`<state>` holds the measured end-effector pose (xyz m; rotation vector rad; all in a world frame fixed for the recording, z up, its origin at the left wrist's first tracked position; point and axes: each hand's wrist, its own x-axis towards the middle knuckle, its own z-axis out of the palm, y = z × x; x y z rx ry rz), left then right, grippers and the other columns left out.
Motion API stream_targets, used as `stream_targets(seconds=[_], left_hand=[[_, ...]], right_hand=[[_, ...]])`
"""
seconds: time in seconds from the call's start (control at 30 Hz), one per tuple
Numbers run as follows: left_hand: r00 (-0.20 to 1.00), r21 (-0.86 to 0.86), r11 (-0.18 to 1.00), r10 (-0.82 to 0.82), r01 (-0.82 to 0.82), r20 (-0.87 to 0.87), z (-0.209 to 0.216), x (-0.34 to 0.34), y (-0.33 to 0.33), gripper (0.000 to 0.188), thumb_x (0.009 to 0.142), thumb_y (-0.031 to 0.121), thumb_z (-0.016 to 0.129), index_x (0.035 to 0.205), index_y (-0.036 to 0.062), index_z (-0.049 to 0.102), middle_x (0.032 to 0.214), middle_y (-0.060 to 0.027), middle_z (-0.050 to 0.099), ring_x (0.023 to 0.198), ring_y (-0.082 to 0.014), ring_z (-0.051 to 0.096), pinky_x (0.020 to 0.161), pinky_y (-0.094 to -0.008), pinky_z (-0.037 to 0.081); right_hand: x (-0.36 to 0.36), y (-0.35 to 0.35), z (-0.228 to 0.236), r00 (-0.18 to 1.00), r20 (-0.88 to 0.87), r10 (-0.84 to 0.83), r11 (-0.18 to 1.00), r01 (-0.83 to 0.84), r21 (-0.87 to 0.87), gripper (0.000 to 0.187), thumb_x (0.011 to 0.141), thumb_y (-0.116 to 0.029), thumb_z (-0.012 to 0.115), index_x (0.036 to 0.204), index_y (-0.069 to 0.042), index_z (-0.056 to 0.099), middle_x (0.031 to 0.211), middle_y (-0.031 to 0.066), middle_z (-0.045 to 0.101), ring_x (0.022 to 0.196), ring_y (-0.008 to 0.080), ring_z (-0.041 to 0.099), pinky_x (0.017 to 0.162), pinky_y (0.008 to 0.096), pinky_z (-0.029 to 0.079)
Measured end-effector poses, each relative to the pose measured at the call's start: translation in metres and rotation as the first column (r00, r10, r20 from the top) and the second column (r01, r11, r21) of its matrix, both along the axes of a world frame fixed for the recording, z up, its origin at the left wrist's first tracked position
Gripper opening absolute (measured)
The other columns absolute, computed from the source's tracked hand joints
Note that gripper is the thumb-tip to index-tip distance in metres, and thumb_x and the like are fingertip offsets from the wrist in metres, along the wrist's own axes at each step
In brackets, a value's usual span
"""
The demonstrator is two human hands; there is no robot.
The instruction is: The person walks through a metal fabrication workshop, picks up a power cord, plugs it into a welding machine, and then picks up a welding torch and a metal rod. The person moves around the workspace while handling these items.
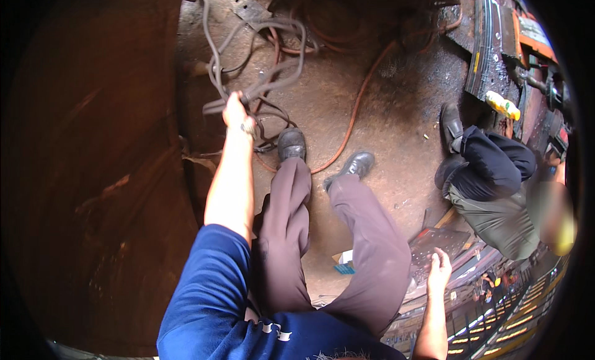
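Observation:
My left hand (237, 114) reaches forward, its fingers closed round a looped bundle of thick grey cable (266, 86). Loops of this cable spread ahead of the hand, and more strands hang or lie below it near my left shoe (291, 144). My right hand (439, 272) is out to the right at the lower side, its fingers loosely apart and nothing visible in them. A dark flat plate (437, 241) on the floor appears nearest to it.
A large rusty brown metal surface (93, 174) rises at left. An orange hose (355, 109) curves across the floor past my shoes. At right, a person (496, 193) crouches beside metal strips (486, 50) and a yellow-and-white bottle (502, 105). A small box (344, 261) lies between my legs.

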<state>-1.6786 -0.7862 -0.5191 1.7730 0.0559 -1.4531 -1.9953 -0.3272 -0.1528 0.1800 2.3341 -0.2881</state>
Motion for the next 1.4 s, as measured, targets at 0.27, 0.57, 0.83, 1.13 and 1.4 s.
stream_targets(seconds=[0.27, 0.57, 0.83, 1.13, 1.4], left_hand=[[0.894, 0.087, 0.987, -0.160, 0.136, 0.418, 0.113, 0.002, 0.142, 0.034, 0.068, 0.005, 0.071, 0.095, -0.0098, 0.055, 0.093, -0.0156, 0.060, 0.079, -0.0204, 0.055, 0.074, -0.0337, 0.046], [0.846, -0.164, 0.930, -0.213, 0.329, 0.488, 0.277, 0.071, 0.138, 0.014, 0.073, 0.006, 0.070, 0.082, 0.0002, 0.060, 0.070, -0.0008, 0.057, 0.060, -0.0116, 0.049, 0.059, -0.0284, 0.041], [0.768, -0.206, 0.867, -0.263, 0.454, 0.585, 0.427, 0.148, 0.185, 0.013, 0.079, 0.002, 0.063, 0.087, 0.0012, 0.054, 0.074, -0.0021, 0.056, 0.063, -0.0102, 0.050, 0.058, -0.0256, 0.042], [0.798, -0.331, 0.810, -0.255, 0.484, 0.546, 0.566, 0.204, 0.242, 0.015, 0.077, 0.001, 0.064, 0.087, 0.0016, 0.053, 0.071, -0.0003, 0.053, 0.058, -0.0076, 0.046, 0.055, -0.0246, 0.039], [0.874, -0.423, 0.847, -0.094, 0.322, 0.476, 0.613, 0.244, 0.346, 0.023, 0.077, 0.002, 0.067, 0.095, -0.0007, 0.052, 0.075, -0.0017, 0.055, 0.064, -0.0085, 0.052, 0.058, -0.0239, 0.043]], right_hand=[[-0.003, 0.047, 0.048, 0.937, 0.215, 0.277, 0.960, -0.261, -0.101, 0.026, 0.088, -0.011, 0.058, 0.113, -0.002, 0.060, 0.080, 0.0063, 0.064, 0.059, 0.0087, 0.058, 0.053, 0.0228, 0.045], [-0.009, 0.214, 0.137, 0.988, 0.150, -0.045, 0.999, 0.046, -0.005, 0.026, 0.092, -0.016, 0.052, 0.113, -0.001, 0.057, 0.079, 0.0077, 0.064, 0.054, 0.0127, 0.057, 0.046, 0.0257, 0.045], [0.126, 0.336, 0.171, 0.969, 0.249, -0.006, 0.999, -0.002, 0.033, 0.031, 0.087, -0.019, 0.059, 0.111, 0.000, 0.061, 0.081, 0.0113, 0.065, 0.058, 0.0171, 0.061, 0.049, 0.0299, 0.049], [0.162, 0.284, 0.210, 0.940, 0.039, 0.339, 0.918, -0.322, -0.230, 0.032, 0.085, -0.009, 0.058, 0.116, -0.001, 0.059, 0.092, 0.0095, 0.067, 0.068, 0.0140, 0.064, 0.060, 0.0275, 0.049], [0.140, 0.306, 0.237, 0.844, -0.123, 0.522, 0.811, -0.536, -0.233, 0.032, 0.083, -0.009, 0.060, 0.113, 0.000, 0.060, 0.094, 0.0131, 0.068, 0.067, 0.0164, 0.066, 0.062, 0.0292, 0.052]])
